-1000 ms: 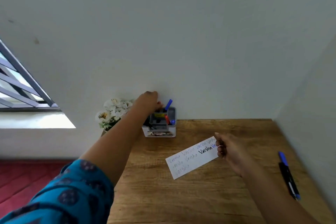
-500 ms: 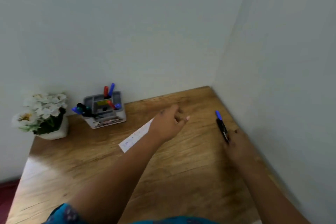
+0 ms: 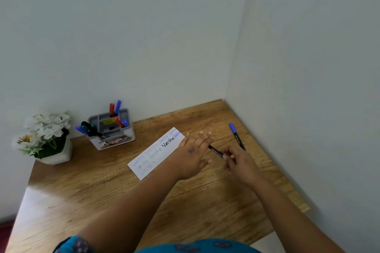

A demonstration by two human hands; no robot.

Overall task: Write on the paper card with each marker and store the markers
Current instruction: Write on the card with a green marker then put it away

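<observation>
Most markers stand stored in the organizer [image 3: 112,129]; right hand [image 3: 239,163] pinches a black marker [image 3: 215,151] beside the left hand's [image 3: 192,155] relaxed straight fingers, and a blue-capped marker [image 3: 236,136] lies beyond, both left to store

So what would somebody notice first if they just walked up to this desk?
Probably the two hands in the middle: the right hand pinches a black marker, the left hand is open beside it. Next, the paper card with handwriting, then the grey organizer with markers by the wall.

White paper card [image 3: 156,153] lies diagonally mid-desk, covered in handwriting; blue-capped marker [image 3: 236,136] lies far right; more markers stand in the grey organizer [image 3: 112,129], far left.
</observation>
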